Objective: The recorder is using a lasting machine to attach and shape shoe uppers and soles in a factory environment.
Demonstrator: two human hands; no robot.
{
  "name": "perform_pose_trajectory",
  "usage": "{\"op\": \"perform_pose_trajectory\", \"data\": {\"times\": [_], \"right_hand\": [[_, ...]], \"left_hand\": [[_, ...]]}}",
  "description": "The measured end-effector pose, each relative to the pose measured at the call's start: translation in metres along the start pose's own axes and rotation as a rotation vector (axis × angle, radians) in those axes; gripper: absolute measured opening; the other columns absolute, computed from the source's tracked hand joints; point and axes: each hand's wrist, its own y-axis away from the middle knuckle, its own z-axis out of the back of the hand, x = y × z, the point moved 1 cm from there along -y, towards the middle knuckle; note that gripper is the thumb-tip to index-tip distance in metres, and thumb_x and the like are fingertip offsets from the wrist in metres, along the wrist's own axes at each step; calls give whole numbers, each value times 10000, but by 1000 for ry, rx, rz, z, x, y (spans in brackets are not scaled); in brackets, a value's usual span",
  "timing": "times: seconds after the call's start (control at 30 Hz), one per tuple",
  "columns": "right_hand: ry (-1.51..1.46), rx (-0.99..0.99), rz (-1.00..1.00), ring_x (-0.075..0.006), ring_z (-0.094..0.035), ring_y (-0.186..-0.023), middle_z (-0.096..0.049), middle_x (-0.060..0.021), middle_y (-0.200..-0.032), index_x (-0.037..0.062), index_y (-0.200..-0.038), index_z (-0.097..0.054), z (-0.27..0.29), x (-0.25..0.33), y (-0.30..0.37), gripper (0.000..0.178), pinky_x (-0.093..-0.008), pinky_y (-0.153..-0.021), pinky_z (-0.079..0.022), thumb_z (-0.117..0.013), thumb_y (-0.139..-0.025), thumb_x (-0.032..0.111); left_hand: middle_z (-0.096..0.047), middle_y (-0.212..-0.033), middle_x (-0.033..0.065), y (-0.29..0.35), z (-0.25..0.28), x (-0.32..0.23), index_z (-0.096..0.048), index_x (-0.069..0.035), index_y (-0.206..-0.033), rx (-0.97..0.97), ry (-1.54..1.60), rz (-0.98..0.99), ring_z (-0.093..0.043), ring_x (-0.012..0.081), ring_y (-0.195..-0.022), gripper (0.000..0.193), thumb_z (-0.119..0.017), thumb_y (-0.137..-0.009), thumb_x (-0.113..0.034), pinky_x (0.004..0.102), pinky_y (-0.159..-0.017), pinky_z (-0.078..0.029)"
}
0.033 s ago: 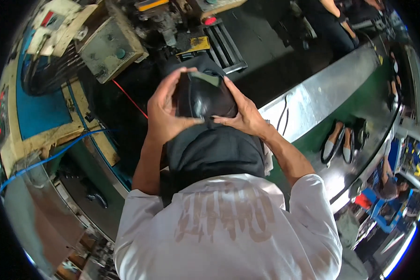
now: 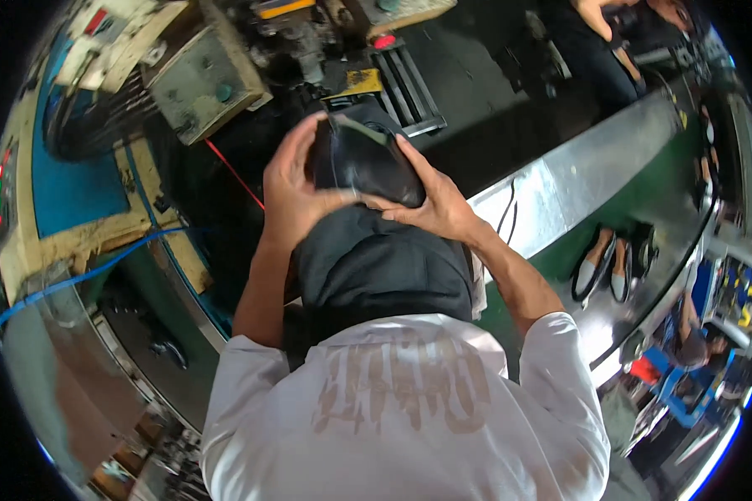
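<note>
A glossy black leather shoe upper [image 2: 378,174] is held above my lap, its rounded surface facing me. A seam runs down its left part, and a pale greenish edge shows at the top. My left hand [image 2: 297,188] is curved round its left side, with the thumb along the lower edge. From the right, my right hand [image 2: 439,200] grips it, fingers up along the side and thumb tip at the bottom, close to the other thumb. The upper's far side is hidden.
A metal conveyor edge [image 2: 572,179] runs along my right, with a pair of dark shoes [image 2: 593,271] standing beyond it. Machinery with a grey box [image 2: 200,96] is at the front left. A blue hose [image 2: 83,286] crosses the left. Another person [image 2: 597,50] is at the upper right.
The shoe upper has turned and tilted slightly in my hands, its seam showing more plainly on the left. My thumbs have come closer together at its lower edge.
</note>
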Motion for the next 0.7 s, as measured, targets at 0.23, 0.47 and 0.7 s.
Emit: {"op": "perform_pose_trajectory", "data": {"times": [0.23,0.47,0.7], "right_hand": [[566,357,191,-477,-640,-1175,-341,-253,-1704,356,-1603,-551,-29,81,-52,910,-544,-999,-611,-938,-780,333],[673,425,261,-448,-615,-1113,-336,-205,-1743,365,-1543,-624,-61,62,-67,793,-493,-940,-636,-845,-797,215],[663,422,272,-472,-636,-1099,-346,-209,-1737,365,-1510,-656,-65,55,-74,726,-527,-910,-656,-814,-819,210]], "left_hand": [[-701,-1251,100,-9,89,90,-597,-59,-1430,-436,348,761,-714,252,-1113,641,-856,-955,-404,482,-939,-592],[-773,-1162,158,6,126,109,-715,9,-1304,-420,-368,446,-761,275,-1040,372,-731,-1045,-256,415,-911,-593],[-790,-1096,235,-8,131,121,-791,25,-1155,-326,-812,242,-782,374,-991,234,-684,-1041,-149,404,-863,-585]]}}
